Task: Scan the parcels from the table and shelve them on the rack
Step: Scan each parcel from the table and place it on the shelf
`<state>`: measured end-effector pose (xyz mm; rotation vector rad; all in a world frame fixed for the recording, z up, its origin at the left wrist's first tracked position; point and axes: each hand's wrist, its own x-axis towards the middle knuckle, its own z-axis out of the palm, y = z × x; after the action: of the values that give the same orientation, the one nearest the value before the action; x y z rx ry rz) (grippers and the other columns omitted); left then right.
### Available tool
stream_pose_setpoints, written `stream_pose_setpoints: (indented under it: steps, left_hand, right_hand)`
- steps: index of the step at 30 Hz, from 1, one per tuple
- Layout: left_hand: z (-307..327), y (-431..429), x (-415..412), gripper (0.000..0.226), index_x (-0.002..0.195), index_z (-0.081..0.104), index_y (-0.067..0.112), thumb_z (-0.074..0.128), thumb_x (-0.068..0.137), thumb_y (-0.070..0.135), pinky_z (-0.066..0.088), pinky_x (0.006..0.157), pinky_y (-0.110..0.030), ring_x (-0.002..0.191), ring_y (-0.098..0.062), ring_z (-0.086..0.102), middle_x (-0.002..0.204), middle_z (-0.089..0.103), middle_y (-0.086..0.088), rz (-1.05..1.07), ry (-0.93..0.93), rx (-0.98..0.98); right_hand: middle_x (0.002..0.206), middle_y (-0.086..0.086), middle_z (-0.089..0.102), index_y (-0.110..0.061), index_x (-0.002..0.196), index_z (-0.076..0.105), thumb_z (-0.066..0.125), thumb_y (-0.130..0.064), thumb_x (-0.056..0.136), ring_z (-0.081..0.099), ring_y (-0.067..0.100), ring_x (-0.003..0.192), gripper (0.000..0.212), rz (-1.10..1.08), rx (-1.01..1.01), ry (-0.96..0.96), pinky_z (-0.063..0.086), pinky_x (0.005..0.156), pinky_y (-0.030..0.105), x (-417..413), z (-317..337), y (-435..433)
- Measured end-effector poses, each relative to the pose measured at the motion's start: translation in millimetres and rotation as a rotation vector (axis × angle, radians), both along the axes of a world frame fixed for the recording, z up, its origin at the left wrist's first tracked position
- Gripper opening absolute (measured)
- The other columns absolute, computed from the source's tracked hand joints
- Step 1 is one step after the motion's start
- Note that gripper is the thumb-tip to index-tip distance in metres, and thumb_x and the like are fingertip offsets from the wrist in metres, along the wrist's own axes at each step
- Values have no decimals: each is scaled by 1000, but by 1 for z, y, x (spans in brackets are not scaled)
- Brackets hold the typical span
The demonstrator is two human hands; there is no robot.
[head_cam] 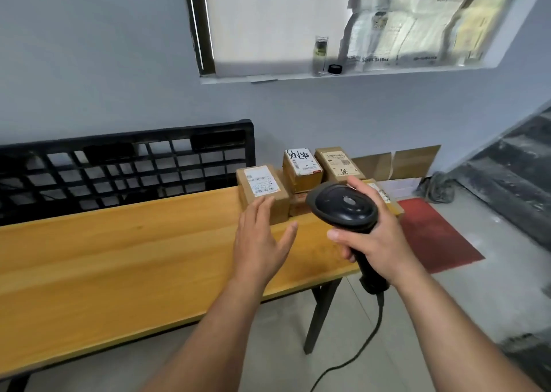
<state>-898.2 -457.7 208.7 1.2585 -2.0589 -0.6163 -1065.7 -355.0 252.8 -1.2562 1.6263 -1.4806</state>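
A black plastic grid panel (125, 168) is leaning against the wall behind the far edge of the desk (119, 257), at its left. I am standing at the desk's near right corner.

My left hand (262, 239) is reaching forward over the desk, released, its fingers straight and spread. The fingertips are lying at the near top edge of the left parcel (262, 191), and the hand is gripping nothing. That parcel is sitting near the far right corner of the desk with its white label facing up.

Just to its right the marked parcel (301, 168), with black handwriting on its label, is resting on top of other boxes. The third parcel (338, 165) is standing beside it. All of them are crowding the desk's far right corner.

My right hand (378, 236) is grasping the handle of the black scanner (346, 206), fingers curled round it. The scanner's head is hovering above the right end of the parcels and hiding part of them. Its cable (357, 350) is hanging down past the desk's right edge towards the floor.

Beyond the desk's right edge a red mat (438, 236) is lying on the floor. Flattened cardboard (396, 162) is leaning on the wall behind it.
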Motion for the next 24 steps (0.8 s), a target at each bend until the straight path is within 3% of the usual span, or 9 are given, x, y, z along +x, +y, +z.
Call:
stream_pose_setpoints:
  steps: [6, 10, 14, 24]
  left_hand:
    - [-10, -31, -62, 65, 148, 32, 29, 55, 92, 52, 33, 112, -35, 141, -12, 25, 153, 31, 7, -108, -28, 25]
    - [-16, -37, -94, 65, 148, 31, 30, 56, 92, 52, 39, 111, -38, 139, -11, 29, 151, 33, 8, -168, -38, 62]
    - [-22, -42, -126, 66, 149, 30, 31, 56, 92, 51, 36, 113, -38, 141, -11, 27, 153, 31, 9, -190, -37, 95]
    - [-37, -29, -200, 73, 153, 21, 31, 56, 92, 52, 31, 112, -35, 143, -11, 23, 157, 25, 8, -88, -82, 261]
  right_hand:
    - [109, 14, 63, -52, 135, 42, 81, 0, 74, 60, 24, 51, 89, -92, 31, 28, 55, 51, 35, -47, -4, -19]
    - [116, 9, 65, -51, 135, 45, 82, 0, 72, 62, 29, 53, 89, -173, 56, 36, 58, 56, 46, -80, -8, -16]
    - [114, 9, 66, -45, 140, 44, 81, 2, 72, 62, 26, 52, 91, -217, 87, 17, 55, 50, 32, -117, -14, -15]
    - [119, 8, 65, -62, 120, 44, 80, 5, 73, 60, 26, 50, 90, -99, 153, -26, 51, 45, 31, -218, -46, -33]
